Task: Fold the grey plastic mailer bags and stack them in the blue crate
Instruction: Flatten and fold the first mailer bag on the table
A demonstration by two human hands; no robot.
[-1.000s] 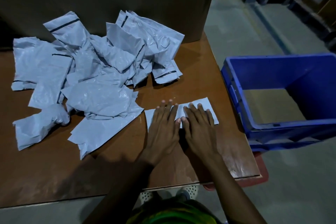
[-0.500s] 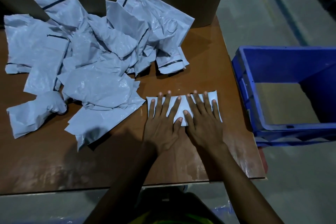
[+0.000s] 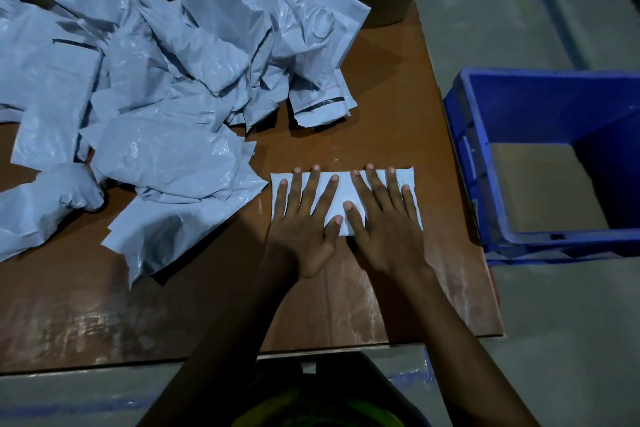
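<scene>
Grip flat and wide: left hand (image 3: 304, 229) and right hand (image 3: 384, 229) pressed side by side, fingers spread, on a folded bag (image 3: 342, 190) lying on the counter (image 3: 104, 305). Loose bags (image 3: 166, 163) were heaped at its 10 o'clock; the crate (image 3: 540, 87) stood beside the counter at 3 o'clock.

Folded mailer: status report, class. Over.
Left hand, right hand flat, pressing folded mailer. Blue crate alongside, no bags visible inside. Nothing between.
</scene>
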